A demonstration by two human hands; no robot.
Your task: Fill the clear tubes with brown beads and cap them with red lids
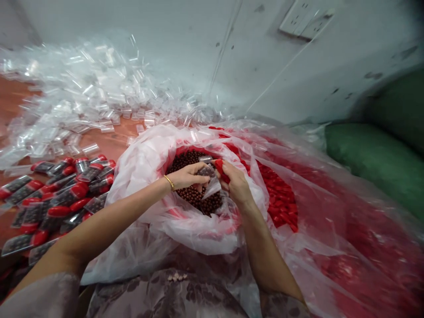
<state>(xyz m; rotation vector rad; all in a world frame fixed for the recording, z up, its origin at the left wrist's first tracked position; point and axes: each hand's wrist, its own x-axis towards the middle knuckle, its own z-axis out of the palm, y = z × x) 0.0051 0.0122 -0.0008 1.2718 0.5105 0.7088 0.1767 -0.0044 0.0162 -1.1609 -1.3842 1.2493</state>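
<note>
Over a plastic-lined tub [142,152] of dark brown beads [188,160], my left hand [189,175] grips a clear plastic container [208,171] with dark beads inside. Close beside it, my right hand [236,181] pinches a red cap [221,170] near the container's end. Whether the cap touches the container I cannot tell. A clear plastic piece [212,189] shows just below the fingers, and another small clear tube [205,159] lies on the beads. To the right, a large clear bag holds many red caps [280,194].
Filled, red-capped containers [66,194] lie heaped on the orange table [114,137] at left. Behind them spreads a big pile of clear empty tubes [89,84] against the wall [185,39]. A green cushioned surface [374,154] is at right, below a wall socket [306,20].
</note>
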